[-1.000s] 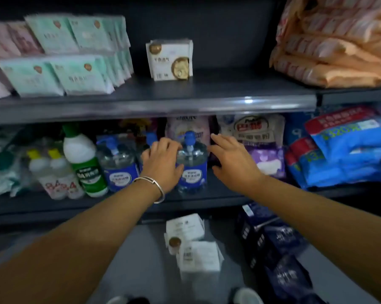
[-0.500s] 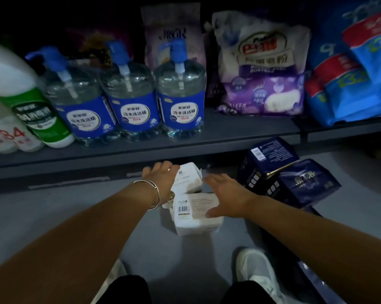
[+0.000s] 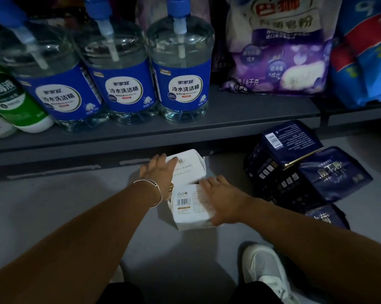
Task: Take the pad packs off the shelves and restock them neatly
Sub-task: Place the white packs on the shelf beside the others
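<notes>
Both hands apparently grasp 2 white pad packs: left hand [image 3: 159, 171] far pack [image 3: 190, 168], right hand [image 3: 223, 199] near pack [image 3: 188, 208].

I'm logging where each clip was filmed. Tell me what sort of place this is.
Probably a shop aisle. A grey shelf carries a row of identical pump bottles beside a purple powder bag, and pad packs lie on the floor below.
</notes>
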